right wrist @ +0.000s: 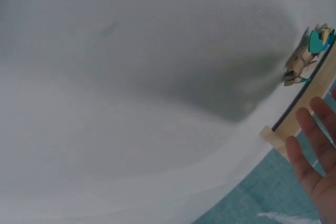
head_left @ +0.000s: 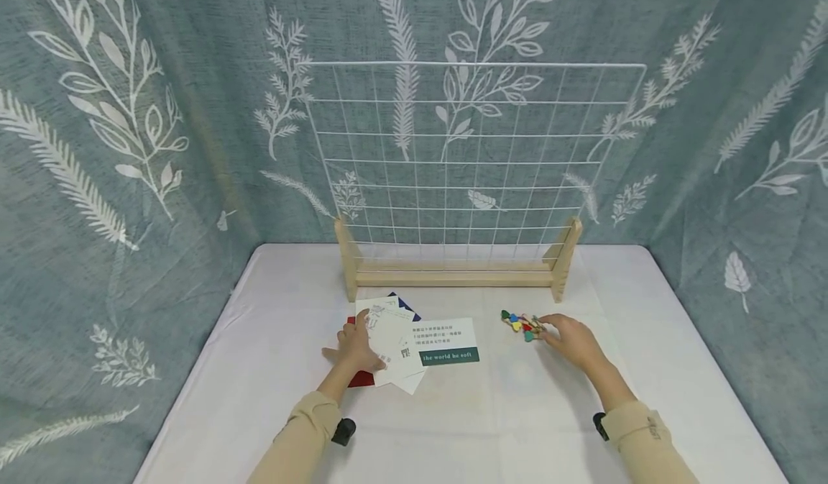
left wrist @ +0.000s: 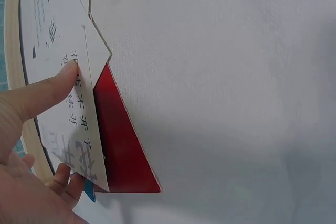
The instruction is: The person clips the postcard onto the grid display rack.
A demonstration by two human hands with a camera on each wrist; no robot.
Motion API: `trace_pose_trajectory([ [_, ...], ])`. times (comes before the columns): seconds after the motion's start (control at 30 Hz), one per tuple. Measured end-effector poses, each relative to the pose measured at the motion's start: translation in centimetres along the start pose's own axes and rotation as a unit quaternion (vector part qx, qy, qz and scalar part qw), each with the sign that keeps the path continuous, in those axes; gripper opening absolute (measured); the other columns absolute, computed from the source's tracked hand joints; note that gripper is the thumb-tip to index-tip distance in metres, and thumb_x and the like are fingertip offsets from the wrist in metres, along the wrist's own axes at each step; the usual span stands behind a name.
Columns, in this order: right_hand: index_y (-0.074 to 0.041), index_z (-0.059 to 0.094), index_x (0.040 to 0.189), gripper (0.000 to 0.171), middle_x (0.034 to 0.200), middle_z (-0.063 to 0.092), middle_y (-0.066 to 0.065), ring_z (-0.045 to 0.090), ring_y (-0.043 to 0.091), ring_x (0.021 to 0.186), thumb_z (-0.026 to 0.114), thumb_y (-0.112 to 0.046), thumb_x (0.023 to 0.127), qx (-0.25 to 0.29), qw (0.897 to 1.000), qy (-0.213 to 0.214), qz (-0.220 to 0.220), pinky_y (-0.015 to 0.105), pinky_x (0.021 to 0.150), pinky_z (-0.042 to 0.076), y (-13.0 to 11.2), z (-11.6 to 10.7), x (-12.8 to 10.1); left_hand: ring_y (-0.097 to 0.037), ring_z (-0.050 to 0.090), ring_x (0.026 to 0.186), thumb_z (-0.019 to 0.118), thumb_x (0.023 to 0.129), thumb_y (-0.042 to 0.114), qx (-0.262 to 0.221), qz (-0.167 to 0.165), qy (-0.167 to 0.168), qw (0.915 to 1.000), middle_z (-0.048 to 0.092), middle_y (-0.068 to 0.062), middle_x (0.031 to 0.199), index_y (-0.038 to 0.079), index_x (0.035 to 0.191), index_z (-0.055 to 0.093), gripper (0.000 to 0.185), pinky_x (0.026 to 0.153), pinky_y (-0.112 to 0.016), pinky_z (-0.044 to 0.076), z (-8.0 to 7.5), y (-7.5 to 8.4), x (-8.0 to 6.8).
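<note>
Resting flat on fanned cards [head_left: 394, 336] angled toward the rack, left hand [head_left: 354, 347]; right hand [head_left: 572, 340] open beside clips [head_left: 520, 324].

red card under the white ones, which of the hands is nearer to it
Left. The left hand rests on the white cards lying right over the red card, thumb pressing them. The right hand is far off to the side, at the pile of colored clips.
</note>
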State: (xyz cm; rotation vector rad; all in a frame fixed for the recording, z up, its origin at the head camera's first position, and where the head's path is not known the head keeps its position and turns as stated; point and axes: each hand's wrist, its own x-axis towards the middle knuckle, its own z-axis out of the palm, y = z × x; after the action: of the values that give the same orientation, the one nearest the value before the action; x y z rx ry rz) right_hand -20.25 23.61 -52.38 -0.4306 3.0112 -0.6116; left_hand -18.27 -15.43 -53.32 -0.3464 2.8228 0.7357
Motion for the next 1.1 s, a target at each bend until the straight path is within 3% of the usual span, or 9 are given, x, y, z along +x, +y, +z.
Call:
trace_pose_trajectory([
  [0.2,0.004,0.064,0.11,0.028,0.112,0.065,0.023,0.061,0.039,0.104,0.066,-0.01,0.086,-0.01,1.0,-0.002,-0.018,0.051,0.089,0.049,-0.2,-0.1,0.9,-0.056,0.039,0.117,0.092,0.054,0.015,0.016,0.026,0.023,0.9993,0.034,-0.036,0.13,0.005,0.144,0.021,0.115,0.097,-0.08,0.014,0.0,-0.3,-0.2],
  [0.43,0.004,0.066,0.105,0.023,0.107,0.067,0.022,0.063,0.038,0.1,0.067,-0.004,0.084,-0.015,0.999,0.019,-0.039,0.049,0.087,0.051,-0.3,-0.2,1.6,-0.05,0.044,0.11,0.092,0.054,0.011,0.044,0.036,0.051,0.9971,0.034,-0.033,0.127,-0.005,0.141,0.025,0.111,0.089,-0.065,0.039,0.6,0.2,-0.6],
  [0.53,0.004,0.067,0.104,0.022,0.106,0.068,0.021,0.064,0.037,0.099,0.067,-0.004,0.083,-0.015,0.999,0.02,-0.044,0.048,0.085,0.052,-0.4,-0.2,1.8,-0.047,0.041,0.113,0.091,0.055,0.01,0.046,0.028,0.052,0.9972,0.033,-0.031,0.127,-0.008,0.139,0.027,0.107,0.087,-0.061,0.041,0.7,0.5,-0.7],
  [0.7,0.004,0.067,0.104,0.023,0.106,0.068,0.021,0.064,0.036,0.097,0.068,-0.007,0.084,-0.024,0.999,0.013,-0.045,0.047,0.084,0.052,-0.7,0.1,2.0,-0.046,0.04,0.114,0.091,0.055,0.01,0.027,0.002,0.053,0.9982,0.032,-0.032,0.13,-0.001,0.139,0.03,0.105,0.085,-0.062,0.042,0.5,0.4,-0.7],
  [0.87,0.005,0.066,0.103,0.022,0.106,0.068,0.022,0.064,0.037,0.097,0.067,-0.005,0.084,-0.013,0.999,0.014,-0.044,0.048,0.085,0.052,-1.0,0.5,2.2,-0.048,0.043,0.11,0.09,0.059,0.013,0.006,-0.011,0.042,0.999,0.04,-0.033,0.123,0.012,0.141,0.028,0.103,0.082,-0.065,0.043,0.4,0.0,-1.0],
  [1.1,0.005,0.067,0.101,0.016,0.102,0.068,0.022,0.064,0.035,0.095,0.063,-0.001,0.086,0.022,1.0,-0.003,-0.019,0.045,0.083,0.053,-1.5,1.2,2.5,-0.046,0.051,0.096,0.088,0.057,0.004,-0.029,0.033,0.058,0.9973,0.046,-0.029,0.115,0.014,0.141,0.033,0.101,0.07,-0.052,0.052,0.8,-0.3,-1.5],
])
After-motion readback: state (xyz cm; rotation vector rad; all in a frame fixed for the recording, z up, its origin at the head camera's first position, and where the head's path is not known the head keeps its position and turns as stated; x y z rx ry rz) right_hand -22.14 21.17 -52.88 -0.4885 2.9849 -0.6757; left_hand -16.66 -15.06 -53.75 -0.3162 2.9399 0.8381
